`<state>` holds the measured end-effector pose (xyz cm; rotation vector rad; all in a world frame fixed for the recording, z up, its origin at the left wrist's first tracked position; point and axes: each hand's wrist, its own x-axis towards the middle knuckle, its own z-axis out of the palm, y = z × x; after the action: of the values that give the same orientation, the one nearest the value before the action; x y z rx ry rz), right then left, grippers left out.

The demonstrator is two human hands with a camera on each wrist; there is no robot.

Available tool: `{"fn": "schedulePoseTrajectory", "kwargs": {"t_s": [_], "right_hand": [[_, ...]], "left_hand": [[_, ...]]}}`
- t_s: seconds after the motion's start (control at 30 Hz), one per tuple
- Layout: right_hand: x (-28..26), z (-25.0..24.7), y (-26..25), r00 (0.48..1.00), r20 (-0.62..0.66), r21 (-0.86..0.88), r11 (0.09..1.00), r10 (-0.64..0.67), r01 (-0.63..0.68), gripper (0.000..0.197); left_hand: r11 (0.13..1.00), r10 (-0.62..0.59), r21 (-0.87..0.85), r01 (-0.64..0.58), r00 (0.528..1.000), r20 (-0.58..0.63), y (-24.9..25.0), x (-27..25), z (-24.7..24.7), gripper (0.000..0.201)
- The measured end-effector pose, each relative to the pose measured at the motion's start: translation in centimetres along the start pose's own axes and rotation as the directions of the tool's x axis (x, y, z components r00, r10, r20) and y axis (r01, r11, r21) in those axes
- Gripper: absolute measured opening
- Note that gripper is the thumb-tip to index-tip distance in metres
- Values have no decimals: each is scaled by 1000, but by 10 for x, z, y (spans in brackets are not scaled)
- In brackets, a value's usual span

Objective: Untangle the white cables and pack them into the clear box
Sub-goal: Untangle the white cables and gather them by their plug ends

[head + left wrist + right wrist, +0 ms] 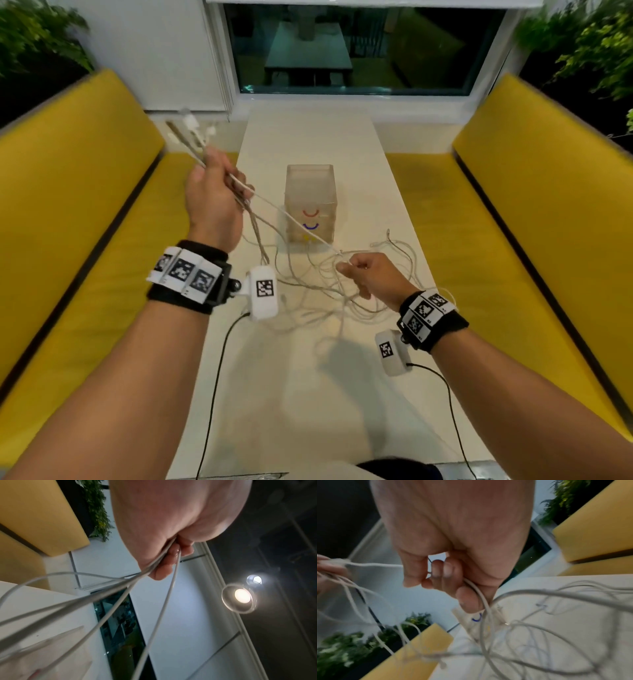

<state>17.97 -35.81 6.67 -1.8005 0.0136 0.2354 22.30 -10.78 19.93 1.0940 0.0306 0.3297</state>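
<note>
A tangle of white cables lies on the white table in front of the clear box, which stands upright with red and blue arcs drawn on its front. My left hand is raised to the left of the box and grips several cable strands; their plug ends stick up beyond the fist. One strand runs taut from it down to my right hand, which pinches it just above the tangle. The box looks empty.
Yellow benches run along both sides of the narrow table. A dark window closes the far end. Black leads trail from my wrist cameras over the near part of the table. Plants stand behind the benches.
</note>
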Motion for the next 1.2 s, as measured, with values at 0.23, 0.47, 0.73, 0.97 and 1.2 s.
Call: {"fn": "schedulePoseTrajectory", "kwargs": {"t_s": [0.23,0.47,0.73,0.97,1.2], "right_hand": [[-7,-5,58,968,-14,-294,924,251,-244,51],[-4,-20,5,986,-55,-82,983,159,-164,32],[-17,-15,-138,980,130,-1,988,-150,151,32],[-28,5,-179,915,325,-428,826,-238,367,27],[-32,-13,-157,945,200,-217,929,-258,300,49]], "left_hand": [[957,127,-244,-158,982,-138,43,18,-5,39],[983,157,-76,-165,982,-105,38,16,-7,37],[959,-66,281,25,988,137,-2,-24,21,43],[911,-81,407,-72,934,347,-8,-51,56,41],[941,88,302,-151,973,212,26,-32,57,34]]}}
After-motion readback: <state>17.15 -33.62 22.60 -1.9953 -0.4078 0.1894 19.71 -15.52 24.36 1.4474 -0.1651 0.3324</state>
